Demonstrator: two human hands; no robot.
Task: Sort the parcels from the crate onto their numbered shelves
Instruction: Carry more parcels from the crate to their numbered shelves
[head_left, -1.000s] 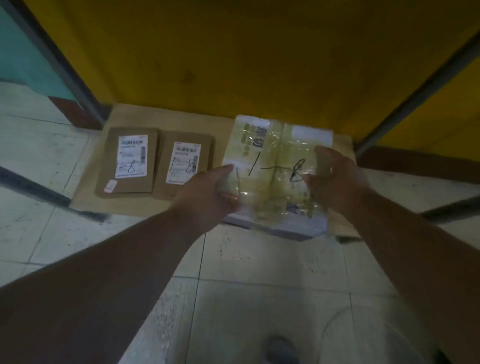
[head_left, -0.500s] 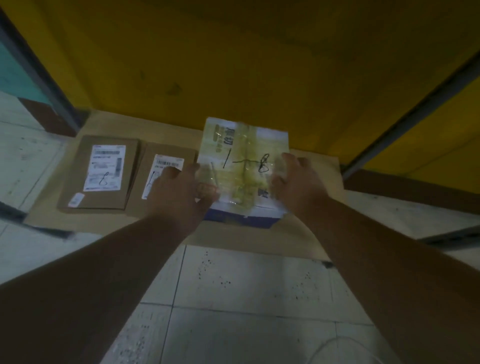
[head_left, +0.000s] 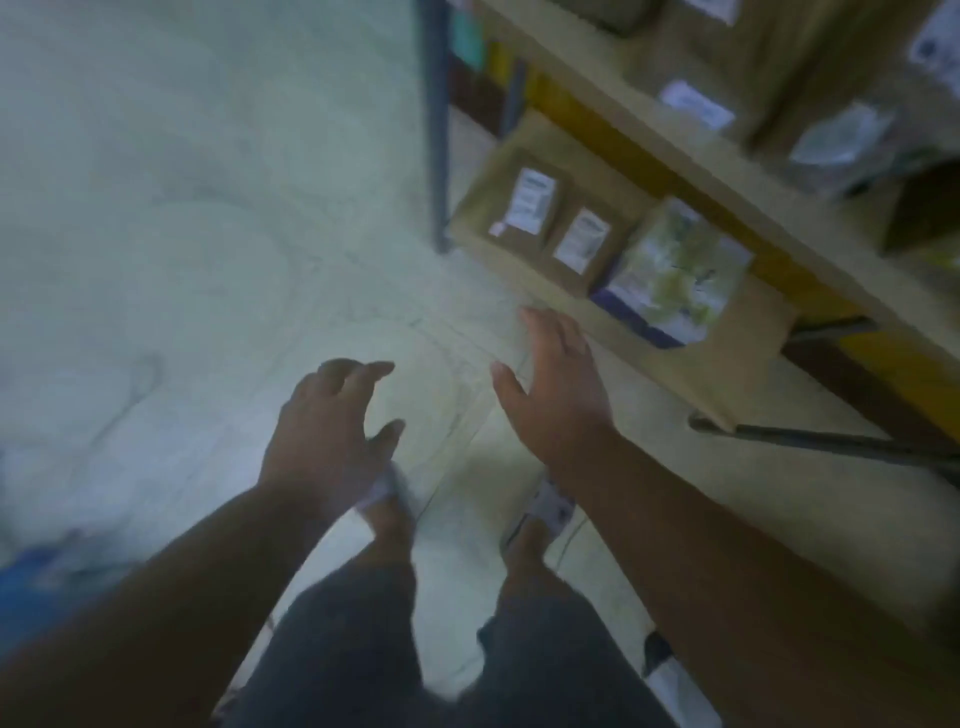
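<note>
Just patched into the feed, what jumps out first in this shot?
Two empty hands hang over the pale floor: left hand and right hand, fingers spread. Right of them, on the bottom shelf, a plastic-wrapped parcel lies beside two brown parcels, white labels up.

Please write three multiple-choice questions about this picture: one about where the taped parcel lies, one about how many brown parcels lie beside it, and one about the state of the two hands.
1. Where does the taped parcel lie?
A. on the bottom shelf
B. on the floor
C. in the left hand

2. How many brown parcels lie next to it on that shelf?
A. none
B. two
C. five

3. What do the hands hold?
A. one parcel each
B. one parcel together
C. nothing

Answers:
1 A: it lies flat on the cardboard-lined shelf.
2 B: one brown parcel and a second, each with a white label.
3 C: the left hand and right hand are over the floor, no grip on anything.
</note>
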